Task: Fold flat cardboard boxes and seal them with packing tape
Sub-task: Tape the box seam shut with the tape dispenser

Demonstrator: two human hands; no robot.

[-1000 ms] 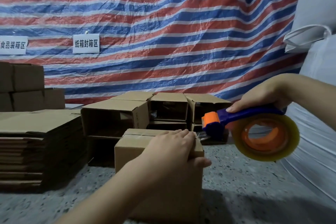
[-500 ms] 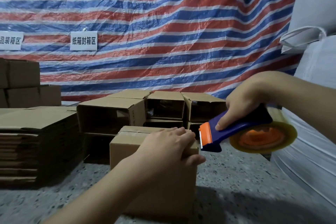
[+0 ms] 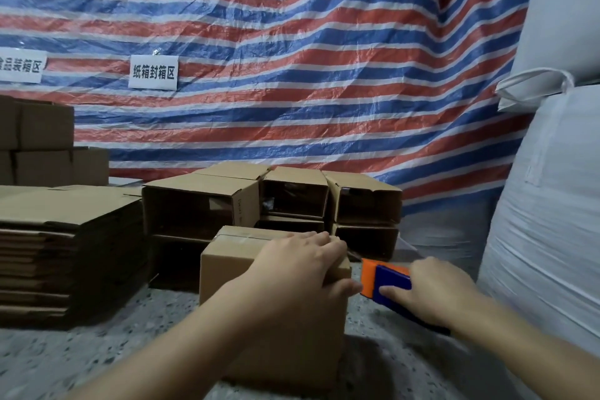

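The left hand (image 3: 300, 266) lies flat, fingers extended, pressing the top of the cardboard box (image 3: 272, 299) beneath it, thumb over the near edge, while the right hand (image 3: 431, 294) grips the blue-orange tape dispenser (image 3: 378, 279) just beside the box's right side

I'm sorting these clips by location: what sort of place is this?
Probably a warehouse packing corner: a stack of flat cartons, folded open boxes, big white bulk sacks and a striped tarp wall.
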